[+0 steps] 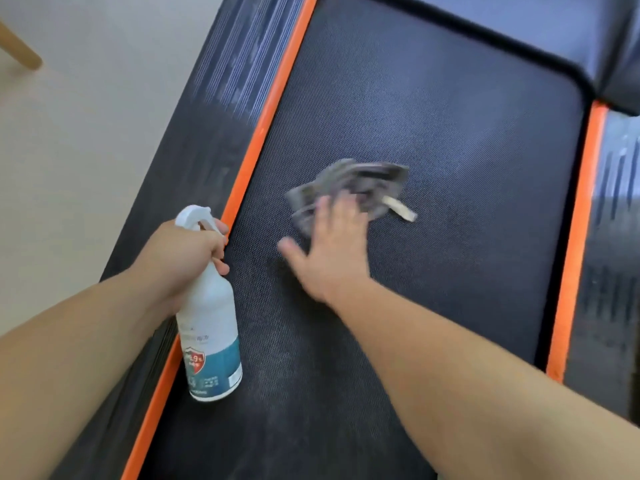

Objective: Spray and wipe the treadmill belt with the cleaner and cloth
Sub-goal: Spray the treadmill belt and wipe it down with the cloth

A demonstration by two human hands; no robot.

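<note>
The black textured treadmill belt (450, 174) fills the middle of the head view. A grey cloth (360, 181) with a pale tag lies crumpled on it, blurred by motion. My right hand (329, 247) is flat, fingers spread, with its fingertips pressing on the cloth's near edge. My left hand (183, 254) grips the neck of a white spray bottle (211, 327) with a teal label. The bottle hangs upright over the belt's left edge, its nozzle pointing away from me.
Orange strips (263, 133) run along both sides of the belt, with ribbed black side rails (221, 74) outside them. The black motor cover (554, 29) closes the far end. Pale floor (86, 150) and a wooden leg (20, 50) lie left.
</note>
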